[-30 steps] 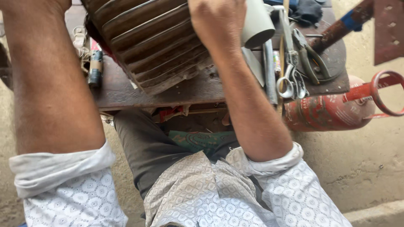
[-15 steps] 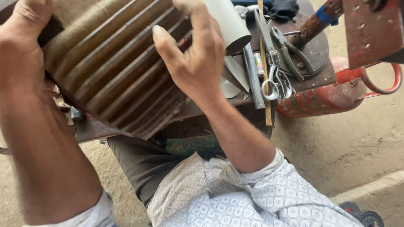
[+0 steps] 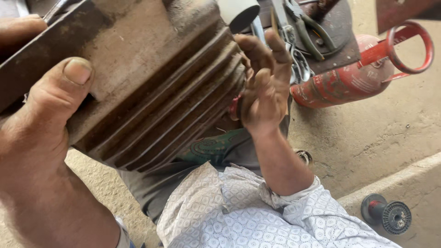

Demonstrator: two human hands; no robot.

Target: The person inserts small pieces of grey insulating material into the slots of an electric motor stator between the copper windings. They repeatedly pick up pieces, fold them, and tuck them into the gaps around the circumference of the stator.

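Heavy ribbed housing held tilted above your lap

Your left hand clamps the rusty finned cast-metal housing; your right hand, fingers spread, only braces it; it may slip toward the red gas cylinder

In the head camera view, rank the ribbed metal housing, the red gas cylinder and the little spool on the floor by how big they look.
1. Ribbed metal housing, though it is closest to the camera.
2. Red gas cylinder.
3. Spool.

A heavy, rusty-brown ribbed metal casing with deep parallel fins is tilted above the person's lap, held between both hands, filling the upper left.
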